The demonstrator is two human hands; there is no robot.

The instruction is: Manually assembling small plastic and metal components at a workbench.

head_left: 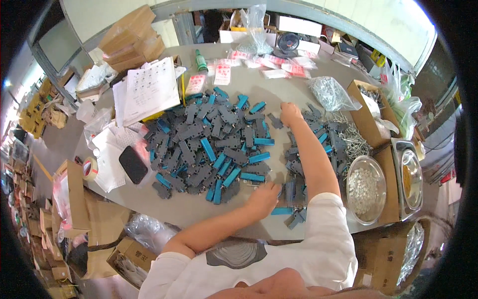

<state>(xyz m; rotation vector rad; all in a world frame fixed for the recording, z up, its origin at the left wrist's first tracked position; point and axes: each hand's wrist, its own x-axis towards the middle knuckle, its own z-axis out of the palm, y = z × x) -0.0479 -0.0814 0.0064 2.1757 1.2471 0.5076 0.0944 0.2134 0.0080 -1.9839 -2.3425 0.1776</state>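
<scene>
Nearest me, the left hand point(265, 198) curls just off the near right edge of the big block pile point(191, 149). Farther out, the right hand point(290, 114) curls off its right side, beside a grey block point(275, 121); I can't tell whether either grasps anything. I'd judge that block light, stiff, smooth, best pinched by its long sides.

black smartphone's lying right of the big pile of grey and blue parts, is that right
Not quite: the head view shows the black smartphone lying left of the big pile of grey and blue parts, not right.
</scene>
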